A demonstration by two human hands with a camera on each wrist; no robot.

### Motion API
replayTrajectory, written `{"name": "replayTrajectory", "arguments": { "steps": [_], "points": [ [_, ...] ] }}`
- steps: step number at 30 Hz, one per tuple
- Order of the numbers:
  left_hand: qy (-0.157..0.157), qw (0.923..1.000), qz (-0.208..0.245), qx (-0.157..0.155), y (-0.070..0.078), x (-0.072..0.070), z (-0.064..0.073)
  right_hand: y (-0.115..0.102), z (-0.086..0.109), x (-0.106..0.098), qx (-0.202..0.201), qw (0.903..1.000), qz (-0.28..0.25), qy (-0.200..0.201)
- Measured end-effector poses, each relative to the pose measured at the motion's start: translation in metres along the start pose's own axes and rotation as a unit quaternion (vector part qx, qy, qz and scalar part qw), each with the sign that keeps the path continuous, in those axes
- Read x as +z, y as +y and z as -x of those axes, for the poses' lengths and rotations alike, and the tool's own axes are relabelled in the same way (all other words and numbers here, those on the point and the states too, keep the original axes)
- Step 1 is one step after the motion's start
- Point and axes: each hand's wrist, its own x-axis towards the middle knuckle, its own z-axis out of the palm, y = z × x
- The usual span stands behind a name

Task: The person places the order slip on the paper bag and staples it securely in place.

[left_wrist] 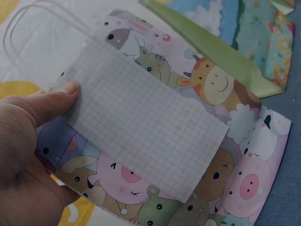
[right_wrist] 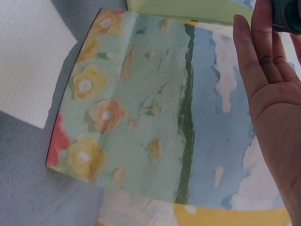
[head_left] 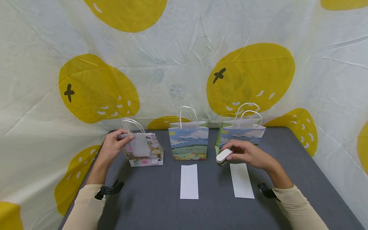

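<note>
"Surroundings?"

"Yellow-patterned cloth (head_left: 172, 88) behind a grey desk (head_left: 155, 204). An animal-print bag (head_left: 155, 150), left, and two landscape bags (head_left: 188, 145) line the far side; open surface reaches the right edge."

"The hands?"

"Left hand (head_left: 112, 147): fingers pinching a squared slip (head_left: 141, 147) to the animal-print bag. Two loose slips (head_left: 189, 182) lie nearer. Right hand (head_left: 250, 154): fingers grasping a white stapler-like tool (head_left: 224, 155) before the rightmost bag (head_left: 244, 134)."

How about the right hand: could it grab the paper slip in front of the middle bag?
Probably yes: the paper slip lies uncovered near the right hand, though the white-topped object it grips might need setting down.
</note>
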Motion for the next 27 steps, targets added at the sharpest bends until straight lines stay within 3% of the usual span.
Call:
{"name": "replayTrajectory", "arguments": {
  "steps": [8, 16, 22, 27],
  "points": [
    [0.000, 1.0000, 0.003, -0.005, 0.000, 0.001, 0.000, -0.004, -0.008, 0.006, -0.021, 0.9991, -0.036, 0.002],
    [0.001, 1.0000, 0.009, -0.002, 0.000, 0.001, -0.001, -0.006, -0.017, 0.017, -0.007, 0.9987, -0.048, 0.015],
    [0.001, 0.9999, 0.013, 0.000, 0.001, 0.001, -0.001, -0.006, -0.023, 0.024, 0.005, 0.9960, -0.086, 0.025],
    [0.000, 0.9999, 0.015, -0.001, 0.000, 0.001, -0.001, -0.008, -0.029, 0.031, -0.003, 0.9945, -0.103, 0.018]
  ]
}}
